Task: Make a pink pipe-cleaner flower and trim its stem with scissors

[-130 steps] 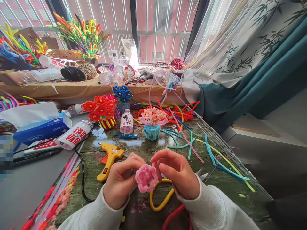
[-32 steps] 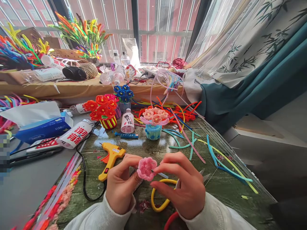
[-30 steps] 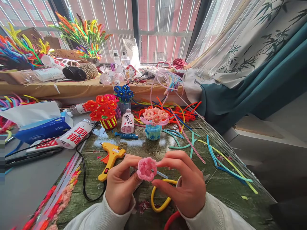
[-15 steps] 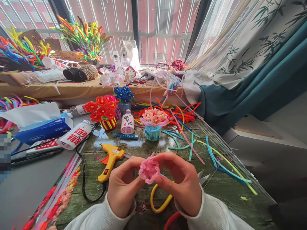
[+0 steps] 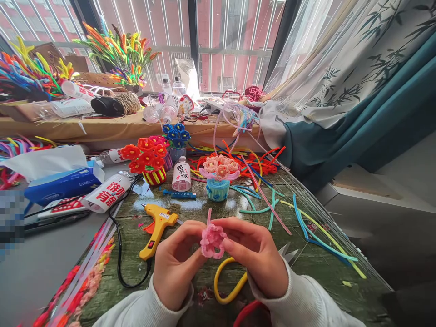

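Observation:
A pink pipe-cleaner flower (image 5: 213,241) is held up over the table, its petals curled into loops and a pink stem end rising behind it. My left hand (image 5: 179,263) pinches its left side between thumb and fingers. From the right, my right hand (image 5: 260,259) grips the petals, with the thumb on the front edge. Scissors (image 5: 288,254) lie partly hidden behind my right hand. Just below the flower is a looped yellow pipe cleaner (image 5: 221,290), and a red one (image 5: 247,313) shows near my right sleeve. Left of my hands rests a yellow glue gun (image 5: 157,231).
Behind the hands stand a turquoise pot of pink flowers (image 5: 218,188), a small bottle (image 5: 181,175) and a striped pot of red flowers (image 5: 155,176). Loose pipe cleaners (image 5: 272,209) lie to the right. A blue tissue box (image 5: 64,185) and a black cord (image 5: 119,259) are at left.
The pink flower has turned slightly between my fingers, and more of its stem end now sticks up behind it. My right thumb has shifted up along the petal edge.

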`<state>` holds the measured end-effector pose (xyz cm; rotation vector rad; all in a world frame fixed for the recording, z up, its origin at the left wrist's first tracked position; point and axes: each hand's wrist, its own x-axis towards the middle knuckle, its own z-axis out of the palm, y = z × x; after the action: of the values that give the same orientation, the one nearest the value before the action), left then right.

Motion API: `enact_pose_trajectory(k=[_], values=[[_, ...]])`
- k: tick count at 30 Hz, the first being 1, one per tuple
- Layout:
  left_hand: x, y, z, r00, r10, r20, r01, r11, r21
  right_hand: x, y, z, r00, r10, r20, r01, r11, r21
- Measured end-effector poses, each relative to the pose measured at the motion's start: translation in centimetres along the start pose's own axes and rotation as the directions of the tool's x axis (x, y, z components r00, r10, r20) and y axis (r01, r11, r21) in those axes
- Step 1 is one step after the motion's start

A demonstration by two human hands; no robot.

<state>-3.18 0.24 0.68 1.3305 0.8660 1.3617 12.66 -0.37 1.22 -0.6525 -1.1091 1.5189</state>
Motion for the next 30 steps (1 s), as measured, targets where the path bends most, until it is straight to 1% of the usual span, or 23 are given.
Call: enact_pose_trajectory(k=[3,5,6,8,10,13,15,18,21,25,28,30], values=[[0.2,0.1,0.0,0.998,0.056,-0.009,-0.055,0.998,0.024,0.1,0.1,0.1,0.998,-0.056,0.017,0.057,0.996,-0.064],[0.3,0.1,0.0,0.996,0.088,-0.016,-0.088,0.995,0.045,0.1,0.3,0.2,0.992,-0.121,0.017,0.122,0.976,-0.182],[0.4,0.1,0.1,0.995,0.103,-0.013,-0.102,0.993,0.053,0.1,0.4,0.2,0.987,-0.162,0.016,0.160,0.950,-0.269],[0.3,0.1,0.1,0.992,0.126,0.001,-0.125,0.989,0.079,0.1,0.6,0.2,0.965,-0.261,0.017,0.239,0.857,-0.456],[0.2,0.1,0.2,0.988,0.148,0.036,-0.151,0.979,0.136,0.1,0.8,0.1,0.935,-0.354,0.027,0.301,0.750,-0.588],[0.0,0.4,0.1,0.984,0.145,0.108,-0.169,0.951,0.261,0.2,0.8,-0.4,0.884,-0.465,0.045,0.368,0.633,-0.681],[-0.1,0.8,0.0,0.982,0.147,0.119,-0.178,0.929,0.323,0.2,0.7,-0.6,0.862,-0.503,0.059,0.393,0.591,-0.705],[0.0,1.6,-0.4,0.981,0.175,0.081,-0.193,0.904,0.382,0.4,0.8,-0.9,0.862,-0.498,0.096,0.410,0.571,-0.711],[0.4,2.1,-0.8,0.990,0.139,0.038,-0.142,0.905,0.401,0.4,1.0,-0.9,0.875,-0.463,0.142,0.418,0.571,-0.707],[0.6,2.3,-0.8,0.997,0.000,0.072,-0.027,0.929,0.370,0.4,1.2,-0.9,0.880,-0.444,0.167,0.426,0.587,-0.688],[0.5,2.5,-0.6,0.995,-0.099,0.016,0.090,0.952,0.292,0.5,1.1,-0.9,0.875,-0.453,0.173,0.444,0.605,-0.661],[0.5,2.6,-0.5,0.988,-0.153,0.011,0.146,0.961,0.236,0.6,1.0,-0.9,0.873,-0.456,0.173,0.451,0.617,-0.645]])
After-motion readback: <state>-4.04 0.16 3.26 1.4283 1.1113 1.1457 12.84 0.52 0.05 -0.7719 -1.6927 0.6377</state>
